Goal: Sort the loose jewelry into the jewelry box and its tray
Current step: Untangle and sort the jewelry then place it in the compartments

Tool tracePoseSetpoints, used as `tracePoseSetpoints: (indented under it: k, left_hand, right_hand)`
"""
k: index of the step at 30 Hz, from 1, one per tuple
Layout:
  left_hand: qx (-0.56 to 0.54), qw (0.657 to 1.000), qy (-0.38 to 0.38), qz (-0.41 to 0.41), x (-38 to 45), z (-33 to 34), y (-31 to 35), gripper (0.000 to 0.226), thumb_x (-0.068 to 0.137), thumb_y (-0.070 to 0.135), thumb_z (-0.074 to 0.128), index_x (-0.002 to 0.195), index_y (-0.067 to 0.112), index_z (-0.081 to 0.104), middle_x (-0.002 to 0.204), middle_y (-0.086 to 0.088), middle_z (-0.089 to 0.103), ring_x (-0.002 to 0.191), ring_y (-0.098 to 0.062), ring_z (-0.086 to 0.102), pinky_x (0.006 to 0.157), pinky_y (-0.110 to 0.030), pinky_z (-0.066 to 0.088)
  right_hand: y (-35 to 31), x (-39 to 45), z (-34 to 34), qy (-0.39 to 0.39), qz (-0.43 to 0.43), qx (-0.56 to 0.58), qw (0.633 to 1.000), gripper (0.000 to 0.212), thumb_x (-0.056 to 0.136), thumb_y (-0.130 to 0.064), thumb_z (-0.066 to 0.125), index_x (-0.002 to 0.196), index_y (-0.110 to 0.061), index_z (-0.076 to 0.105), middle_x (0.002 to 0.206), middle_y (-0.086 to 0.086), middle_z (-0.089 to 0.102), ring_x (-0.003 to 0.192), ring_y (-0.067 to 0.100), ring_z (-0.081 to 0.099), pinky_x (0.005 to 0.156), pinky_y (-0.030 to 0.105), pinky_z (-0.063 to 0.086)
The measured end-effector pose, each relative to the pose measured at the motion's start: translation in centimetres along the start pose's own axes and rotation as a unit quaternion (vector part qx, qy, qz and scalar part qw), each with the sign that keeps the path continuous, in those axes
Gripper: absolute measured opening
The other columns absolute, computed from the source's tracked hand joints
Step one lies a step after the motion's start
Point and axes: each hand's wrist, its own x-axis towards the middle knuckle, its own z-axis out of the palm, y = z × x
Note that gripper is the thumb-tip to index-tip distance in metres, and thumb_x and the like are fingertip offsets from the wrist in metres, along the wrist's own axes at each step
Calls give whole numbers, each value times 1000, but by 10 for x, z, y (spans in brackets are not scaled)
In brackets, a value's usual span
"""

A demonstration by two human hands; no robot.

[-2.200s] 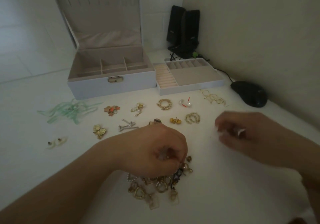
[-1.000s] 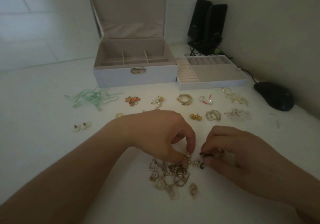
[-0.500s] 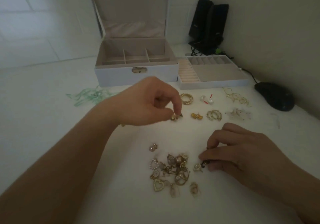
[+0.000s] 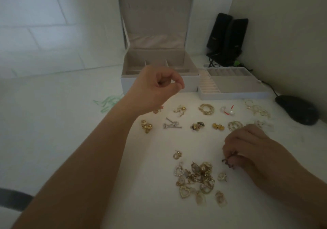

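The open white jewelry box (image 4: 189,85) stands at the back, with its removable tray (image 4: 233,94) to its right. Pairs of earrings lie in rows in front of them, among them a brown and gold pair (image 4: 197,126). A heap of mixed gold and pearl pieces (image 4: 196,179) lies nearer to me. My left hand (image 4: 155,89) hovers in front of the box with fingers curled and thumb against the index finger; I see nothing in it. My right hand (image 4: 251,149) rests on the table right of the heap and pinches a small dark earring (image 4: 227,162).
A black mouse (image 4: 297,109) sits at the right edge near the wall. Two black speakers (image 4: 228,37) with cables stand behind the tray. A pale green ribbon (image 4: 108,101) lies left of the rows, partly behind my left arm.
My left hand picked a gold piece from the heap, carried it to the earring rows, then rose toward the box without it. My right hand stayed put, pinching the dark earring.
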Motion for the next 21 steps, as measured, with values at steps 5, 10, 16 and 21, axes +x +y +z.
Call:
tracePoseSetpoints:
  k: [5,10,16,21]
  left_hand:
    - [23,999,22,12,1,-18,-1,11,89,13,65,81,16,72,51,-3,36,45,-6,29,49,-15,30]
    - [-35,985,164,-38,2,-62,-14,12,85,8,63,80,14,72,51,0,57,47,-5,43,53,-16,35]
    - [-165,939,292,-70,-7,-101,-28,19,89,6,53,79,13,68,41,11,39,39,-10,28,44,-22,20]
    - [-400,861,310,-53,-12,-113,-29,16,83,20,49,78,11,62,53,6,16,47,-12,10,47,-26,11]
  right_hand:
    - [-15,22,-15,37,169,354,919,30,96,-18,45,73,-33,58,77,-1,59,62,6,51,55,15,42]
    - [-57,67,-13,-13,168,579,797,20,87,-19,50,73,-19,64,85,6,67,67,17,54,48,25,42]
    - [-120,122,29,-122,51,289,948,14,91,-18,58,77,-23,61,69,-12,60,63,0,54,59,13,41]
    - [-152,153,61,-121,-16,167,978,8,92,-22,55,90,-18,62,90,1,64,82,14,57,75,34,49]
